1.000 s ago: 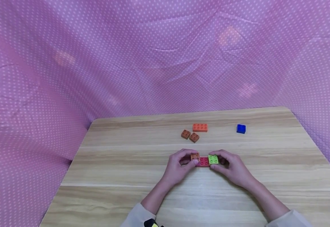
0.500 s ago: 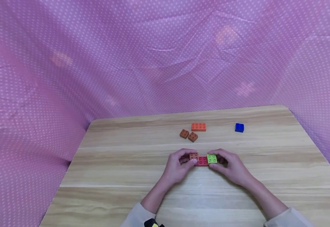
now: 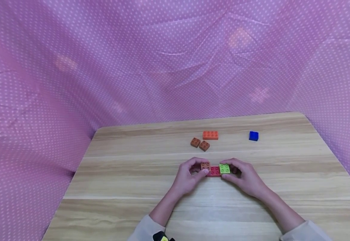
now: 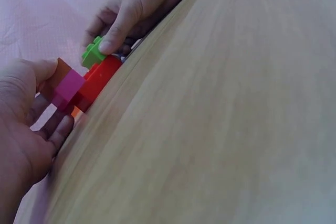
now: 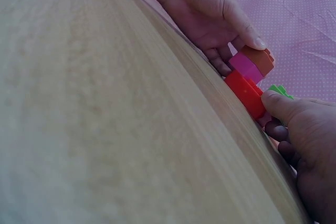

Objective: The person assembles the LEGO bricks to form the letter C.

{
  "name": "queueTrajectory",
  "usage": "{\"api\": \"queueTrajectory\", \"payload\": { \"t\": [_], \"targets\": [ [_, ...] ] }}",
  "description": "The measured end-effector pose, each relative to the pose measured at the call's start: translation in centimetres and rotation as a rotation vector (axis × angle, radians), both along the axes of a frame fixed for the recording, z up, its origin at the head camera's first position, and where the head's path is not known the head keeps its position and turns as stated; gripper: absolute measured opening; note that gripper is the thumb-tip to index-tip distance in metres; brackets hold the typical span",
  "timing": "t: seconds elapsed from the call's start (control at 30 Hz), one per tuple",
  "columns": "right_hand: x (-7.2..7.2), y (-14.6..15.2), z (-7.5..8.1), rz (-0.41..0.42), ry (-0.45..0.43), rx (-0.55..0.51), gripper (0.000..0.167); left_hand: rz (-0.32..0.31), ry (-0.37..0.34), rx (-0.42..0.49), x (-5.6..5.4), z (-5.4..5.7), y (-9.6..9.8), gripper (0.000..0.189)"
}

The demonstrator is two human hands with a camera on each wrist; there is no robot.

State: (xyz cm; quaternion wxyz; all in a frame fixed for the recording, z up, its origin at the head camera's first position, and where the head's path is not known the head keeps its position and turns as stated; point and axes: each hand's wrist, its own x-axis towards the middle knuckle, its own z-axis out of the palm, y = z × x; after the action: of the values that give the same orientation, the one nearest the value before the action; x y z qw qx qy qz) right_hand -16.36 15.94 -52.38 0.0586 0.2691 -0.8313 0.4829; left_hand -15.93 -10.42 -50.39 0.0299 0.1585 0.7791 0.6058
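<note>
A red toy building brick lies on the table between both hands. Over its left end sits a pink brick topped by a brown brick. My left hand pinches this pair, thumb on the near side and fingers behind. On the red brick's right end is a light green brick, pinched between thumb and fingers of my right hand. In the right wrist view the right thumb covers much of the green brick, while the pink and brown stack stands higher than the red brick.
Two brown bricks lie side by side beyond the hands, close to a long orange brick. Farther right is a blue brick. The wooden table ends at a pink dotted cloth behind and at the sides.
The head view has shifted slightly, so everything sits a little farther left in it. Both hands keep their grip on the bricks.
</note>
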Motion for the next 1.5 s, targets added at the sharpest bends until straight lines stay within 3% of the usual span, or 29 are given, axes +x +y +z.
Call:
{"api": "queueTrajectory", "payload": {
  "t": [0.27, 0.37, 0.5, 0.67, 0.87, 1.0, 1.13, 1.27, 1.37, 1.5],
  "targets": [
    [0.2, 0.0, -0.3, -0.006, 0.005, -0.003, 0.046, -0.041, -0.016, 0.015, -0.4, -1.2, -0.4, 0.032],
    [0.2, 0.0, -0.4, -0.001, 0.009, -0.011, 0.045, -0.047, -0.014, 0.065, -0.9, -1.3, -1.0, 0.035],
    [0.0, 0.0, -0.5, 0.007, 0.009, -0.015, 0.045, 0.029, 0.004, 0.155, -2.6, -1.3, -2.1, 0.039],
    [0.0, 0.0, -0.3, 0.012, 0.002, -0.012, 0.046, 0.128, 0.054, 0.159, -5.8, -1.3, -3.3, 0.042],
    [0.1, 0.1, -0.3, 0.001, 0.004, -0.006, 0.046, 0.144, 0.137, 0.077, -9.1, -1.5, -3.9, 0.044],
    [0.1, 0.0, -0.3, 0.007, 0.002, -0.009, 0.046, 0.115, 0.194, -0.068, -10.2, -1.6, -4.1, 0.05],
    [0.1, -0.1, -0.6, 0.008, 0.007, -0.013, 0.045, 0.065, 0.224, -0.226, -10.7, -1.6, -4.1, 0.055],
    [0.0, -0.1, -0.6, 0.005, 0.01, -0.015, 0.045, 0.023, 0.237, -0.322, -10.8, -1.6, -4.0, 0.052],
    [0.0, 0.0, -0.5, 0.006, 0.006, -0.013, 0.045, 0.024, 0.248, -0.339, -10.8, -1.6, -3.9, 0.047],
    [0.1, 0.0, -0.5, 0.006, 0.0, -0.01, 0.045, 0.047, 0.235, -0.268, -10.6, -1.7, -3.8, 0.041]
  ]
}}
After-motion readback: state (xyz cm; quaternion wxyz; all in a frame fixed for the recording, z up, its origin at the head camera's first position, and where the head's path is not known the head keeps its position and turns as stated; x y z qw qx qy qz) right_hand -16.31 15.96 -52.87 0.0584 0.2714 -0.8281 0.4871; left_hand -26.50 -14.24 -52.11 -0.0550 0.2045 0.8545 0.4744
